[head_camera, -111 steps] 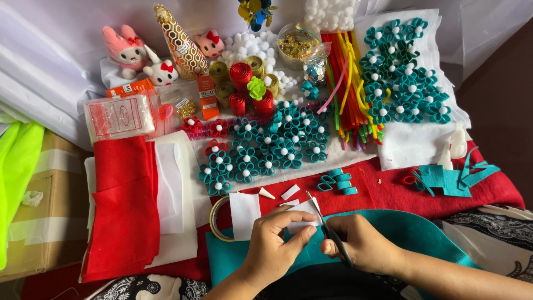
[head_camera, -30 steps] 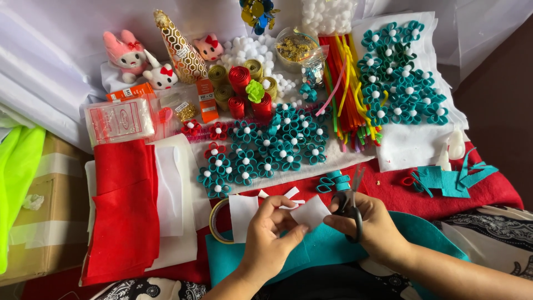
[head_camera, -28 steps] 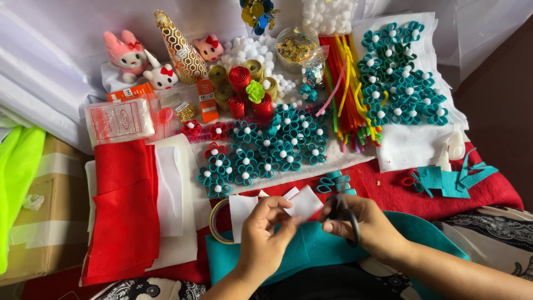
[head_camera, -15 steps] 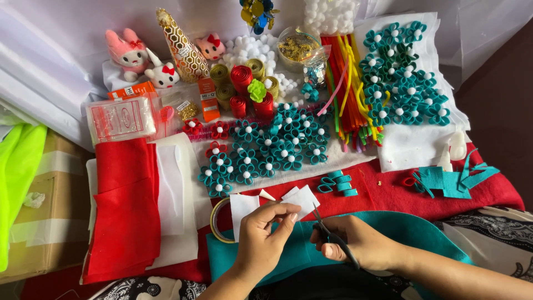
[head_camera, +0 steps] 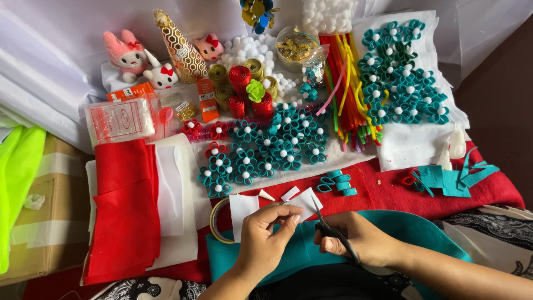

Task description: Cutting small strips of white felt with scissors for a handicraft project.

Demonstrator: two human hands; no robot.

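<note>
My left hand (head_camera: 267,240) pinches a small piece of white felt (head_camera: 305,202) by its lower edge, just above a teal felt sheet (head_camera: 413,229). My right hand (head_camera: 355,239) grips dark-handled scissors (head_camera: 332,233), whose blades point up and left to the felt's right edge. Small white offcuts (head_camera: 267,195) lie on the red felt beyond my fingers. A larger white felt piece (head_camera: 243,213) and a tape ring (head_camera: 215,222) sit left of my left hand.
Teal felt flowers with white centres (head_camera: 266,150) fill the middle, with more of them (head_camera: 401,89) at the back right. Folded red and white felt (head_camera: 125,205) lies left. Ribbon rolls (head_camera: 240,80), pipe cleaners (head_camera: 348,83), plush toys (head_camera: 129,53), cotton balls and a cardboard box (head_camera: 47,222) surround them.
Both hands have shifted a little lower and left with the white felt. The scissors have turned from the felt's underside to its right edge. Everything on the table stays put.
</note>
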